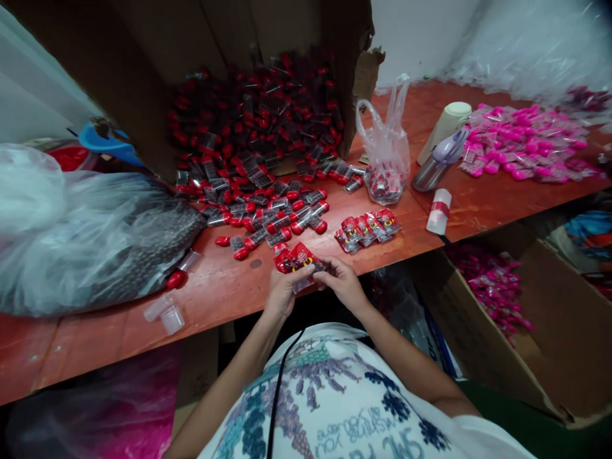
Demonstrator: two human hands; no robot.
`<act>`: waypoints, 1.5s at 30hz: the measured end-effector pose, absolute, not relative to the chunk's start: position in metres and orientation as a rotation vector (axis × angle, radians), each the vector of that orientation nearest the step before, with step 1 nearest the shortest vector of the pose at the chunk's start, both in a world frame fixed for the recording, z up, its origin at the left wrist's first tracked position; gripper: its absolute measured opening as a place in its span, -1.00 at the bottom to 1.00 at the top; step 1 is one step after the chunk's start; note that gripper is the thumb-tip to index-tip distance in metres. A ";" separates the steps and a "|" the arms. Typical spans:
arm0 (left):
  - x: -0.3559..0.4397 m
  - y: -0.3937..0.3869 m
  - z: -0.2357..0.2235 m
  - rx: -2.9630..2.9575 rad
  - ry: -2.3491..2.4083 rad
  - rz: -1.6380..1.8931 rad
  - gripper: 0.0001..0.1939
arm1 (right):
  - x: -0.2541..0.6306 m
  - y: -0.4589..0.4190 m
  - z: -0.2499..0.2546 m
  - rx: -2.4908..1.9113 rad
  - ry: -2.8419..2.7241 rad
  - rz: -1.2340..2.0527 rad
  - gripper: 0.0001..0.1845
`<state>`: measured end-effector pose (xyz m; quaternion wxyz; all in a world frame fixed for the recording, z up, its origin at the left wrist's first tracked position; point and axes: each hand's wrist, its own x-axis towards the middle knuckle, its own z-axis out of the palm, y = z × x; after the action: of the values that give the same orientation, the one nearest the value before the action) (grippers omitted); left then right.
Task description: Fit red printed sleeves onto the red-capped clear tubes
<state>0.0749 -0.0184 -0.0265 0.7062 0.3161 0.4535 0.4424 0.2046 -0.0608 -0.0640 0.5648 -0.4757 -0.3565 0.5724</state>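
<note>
Close to the table's front edge, my left hand (pixel 285 287) and my right hand (pixel 338 280) come together, thumbs near each other, around small red printed packets (pixel 297 256). Both hands are closed on these packets; their lower parts are hidden by my fingers. Just right of my hands, an overlapping row of similar red packets (pixel 368 229) lies on the table. Beyond my hands spreads a pile of clear tubes with red caps (pixel 268 217), running back into a large cardboard box (pixel 143 83) tipped on its side.
On the left lies a plastic bag of dark beads (pixel 143 255), with loose clear containers (pixel 167 312) before it. To the right stand a tied carrier bag (pixel 385 146), a purple-lidded bottle (pixel 440 162), a small white roll (pixel 438 211) and pink packets (pixel 523 140). Below sits an open carton (pixel 549 357).
</note>
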 end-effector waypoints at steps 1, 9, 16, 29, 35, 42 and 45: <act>0.076 -0.019 -0.027 0.699 1.004 0.958 -0.76 | 0.204 -0.060 -0.066 -1.148 -0.843 1.319 -0.66; 0.082 -0.018 -0.040 0.521 1.043 0.848 -0.68 | 0.224 -0.053 -0.078 -1.398 -0.939 1.065 -0.65; 0.106 -0.008 -0.049 0.523 1.085 0.829 -0.67 | 0.288 -0.039 -0.078 -1.800 -1.173 0.201 -0.45; 0.176 0.028 -0.062 0.982 1.088 0.691 -0.42 | 0.381 0.010 -0.065 -2.043 -1.698 0.474 -0.22; 0.208 -0.002 -0.069 1.058 0.949 0.603 -0.42 | 0.395 -0.056 -0.066 -2.042 -1.554 0.321 -0.28; 0.257 -0.040 -0.068 1.341 0.780 0.519 -0.38 | 0.425 -0.153 -0.106 -2.006 -1.084 0.284 -0.29; 0.263 -0.048 -0.064 1.442 0.758 0.474 -0.32 | 0.427 -0.180 -0.130 -1.962 -0.830 0.375 -0.33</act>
<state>0.2633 -0.0482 -0.0635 0.6612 0.6375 0.3353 0.2097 0.4268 -0.1795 -0.1299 0.4698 -0.8008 -0.3386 0.1529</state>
